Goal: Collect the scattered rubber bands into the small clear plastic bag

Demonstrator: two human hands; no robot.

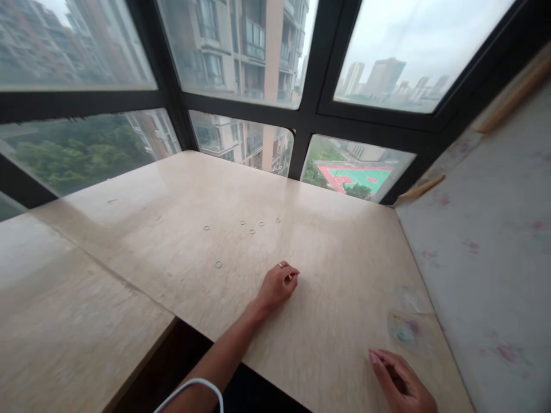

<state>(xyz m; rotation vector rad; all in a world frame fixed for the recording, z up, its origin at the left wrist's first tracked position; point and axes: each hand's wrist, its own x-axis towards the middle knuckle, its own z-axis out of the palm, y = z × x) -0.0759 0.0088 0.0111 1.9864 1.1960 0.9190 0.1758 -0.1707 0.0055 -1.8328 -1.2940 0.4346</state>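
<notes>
My left hand (pixel 279 285) rests on the pale stone surface (pixel 327 246) with its thumb and fingers pinched together. A thin ring (pixel 282 264) is worn on one of its fingers. Whatever lies between the fingertips, if anything, is too small to make out. Lower right, my right hand (pixel 402 381) is partly cut off by the frame, its thumb and fingertips also pressed together, their contents hidden. Beyond the left hand lie several small thin rings, among them a nearer ring (pixel 218 264), a left ring (pixel 206 228) and a right ring (pixel 278 220).
Clear plastic bags (pixel 404 330) with small coloured contents lie near the papered wall (pixel 482 275) on the right. A small thin piece (pixel 112 201) is at the far left. Dark window frames (pixel 301 143) border the back. A dark gap (pixel 172 367) opens at the front edge.
</notes>
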